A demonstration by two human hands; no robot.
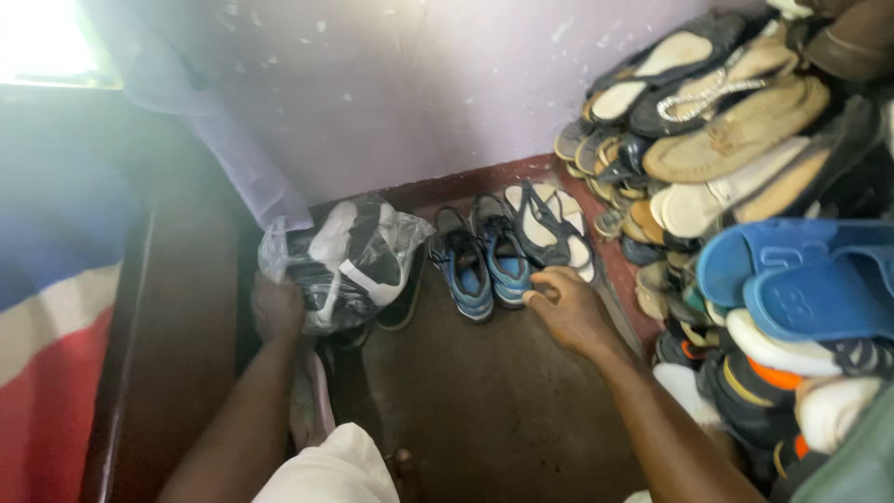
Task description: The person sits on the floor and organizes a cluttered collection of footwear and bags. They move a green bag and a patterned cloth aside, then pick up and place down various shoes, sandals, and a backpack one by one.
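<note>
A single head-worn camera looks steeply down and forward, close over the floor [484, 410], facing the wall [391, 93] corner, with stacked shoes [736, 140] at right.

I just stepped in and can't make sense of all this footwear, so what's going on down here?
A person is crouched over a floor corner lined with shoes. The left hand rests against a clear plastic bag holding black and white shoes. The right hand touches the heel of a pair of blue and grey sneakers standing by the wall. A heap of sandals and blue slides is piled at the right.
</note>
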